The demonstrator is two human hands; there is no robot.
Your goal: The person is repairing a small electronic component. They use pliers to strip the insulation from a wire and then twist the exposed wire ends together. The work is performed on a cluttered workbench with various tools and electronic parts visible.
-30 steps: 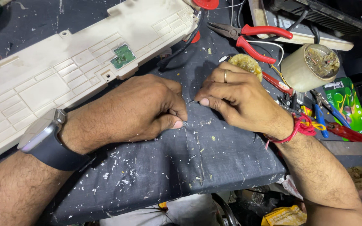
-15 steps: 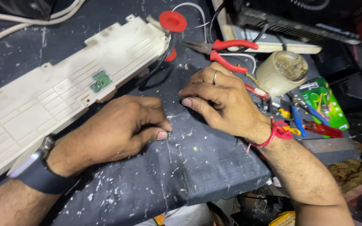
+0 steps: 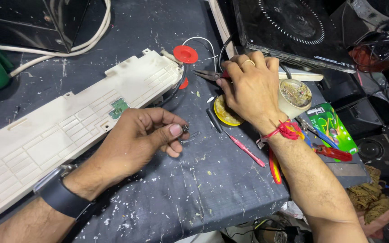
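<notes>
My left hand (image 3: 136, 139) rests on the dark, paint-flecked bench top (image 3: 181, 198) and pinches a small dark electronic part with thin wire leads (image 3: 186, 130) between thumb and fingers. My right hand (image 3: 251, 85) is farther back, its fingers curled over the red handles of a pair of pliers (image 3: 205, 74); only the grey jaws stick out to the left. A ring is on that hand and a red thread is tied around its wrist.
A long white plastic panel (image 3: 68, 123) with a small green circuit board (image 3: 119, 108) lies left. Nearby are a red round cap (image 3: 185, 54), a yellow flux tin (image 3: 225, 116), a thin red screwdriver (image 3: 245, 149), a grimy cup (image 3: 296, 94), a green packet (image 3: 334, 128) and a black cooktop (image 3: 293, 27).
My hands, which were together on the bench, have separated. The right hand has reached back onto the pliers, while the left keeps the small part. The camera view has shifted.
</notes>
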